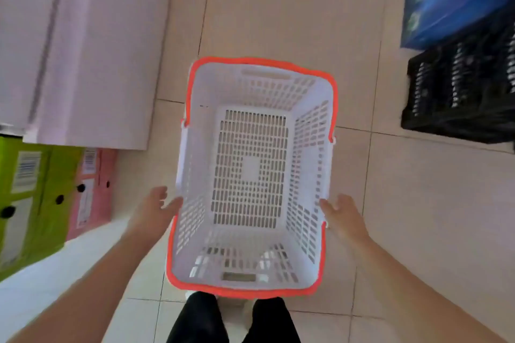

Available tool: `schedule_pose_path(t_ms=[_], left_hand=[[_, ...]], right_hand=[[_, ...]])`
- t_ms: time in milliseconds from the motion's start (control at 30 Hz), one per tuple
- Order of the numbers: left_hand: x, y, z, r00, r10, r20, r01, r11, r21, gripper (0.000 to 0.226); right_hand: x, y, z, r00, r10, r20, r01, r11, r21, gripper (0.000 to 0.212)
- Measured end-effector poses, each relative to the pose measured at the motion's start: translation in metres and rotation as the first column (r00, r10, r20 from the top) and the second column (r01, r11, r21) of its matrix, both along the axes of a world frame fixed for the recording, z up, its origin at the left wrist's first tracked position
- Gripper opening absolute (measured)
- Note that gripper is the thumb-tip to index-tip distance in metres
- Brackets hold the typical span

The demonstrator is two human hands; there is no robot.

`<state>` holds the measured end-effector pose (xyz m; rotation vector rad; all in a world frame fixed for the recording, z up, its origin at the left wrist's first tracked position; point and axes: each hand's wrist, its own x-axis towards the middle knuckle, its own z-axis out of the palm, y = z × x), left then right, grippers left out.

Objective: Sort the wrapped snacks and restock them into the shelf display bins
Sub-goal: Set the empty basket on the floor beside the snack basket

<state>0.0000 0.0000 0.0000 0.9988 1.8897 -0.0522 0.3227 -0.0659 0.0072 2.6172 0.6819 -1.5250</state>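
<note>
A white slotted plastic basket [309, 164] with orange handles folded along its rim fills the middle of the view, above the tiled floor. Nothing lies inside it. My left hand [156, 209] is at its left wall, fingers fairly straight and touching the rim. At its right wall my right hand [340, 214] reaches in with straight fingers against the side. No wrapped snacks or shelf bins are in sight.
Green cartons [30, 198] and a pink carton [93, 189] stand on the floor at the left beside a pale panel [83, 44]. A black crate [459, 92] with a blue box [457, 0] on it sits at the right. My dark trouser legs [234, 320] show below.
</note>
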Motion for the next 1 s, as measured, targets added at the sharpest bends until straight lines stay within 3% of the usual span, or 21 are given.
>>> schedule_pose_path(t_ms=[133,200,367,500,700,867,1000], left_hand=[[0.016,0.019,-0.041,0.986,0.092,0.142,-0.094,0.996,0.006,0.027],[0.021,0.024,-0.059,0.986,0.122,0.111,-0.126,0.992,0.030,0.014],[0.019,0.030,-0.085,0.981,0.190,0.046,-0.193,0.980,0.053,0.010],[0.022,0.025,-0.056,0.963,0.262,0.065,-0.266,0.962,0.067,0.008],[0.056,0.045,0.074,0.971,0.177,0.163,-0.192,0.978,0.081,0.015],[0.107,0.071,0.241,0.963,0.117,0.242,-0.159,0.974,0.163,0.010],[0.142,0.101,0.370,0.971,-0.043,0.233,-0.033,0.949,0.314,0.019]], right_hand=[[0.005,0.006,-0.042,0.982,-0.178,-0.057,0.179,0.984,0.014,0.042],[0.007,0.005,-0.057,0.970,-0.230,-0.080,0.233,0.972,0.023,0.038],[0.006,0.007,-0.071,0.949,-0.294,-0.110,0.298,0.955,0.017,0.032],[0.010,0.003,-0.037,0.921,-0.365,-0.135,0.376,0.925,0.060,0.031],[0.051,0.005,0.099,0.926,-0.343,-0.155,0.367,0.916,0.161,0.014],[0.103,0.018,0.260,0.946,-0.274,-0.170,0.313,0.906,0.283,0.016],[0.135,0.036,0.377,0.948,-0.282,-0.149,0.318,0.863,0.393,0.015]])
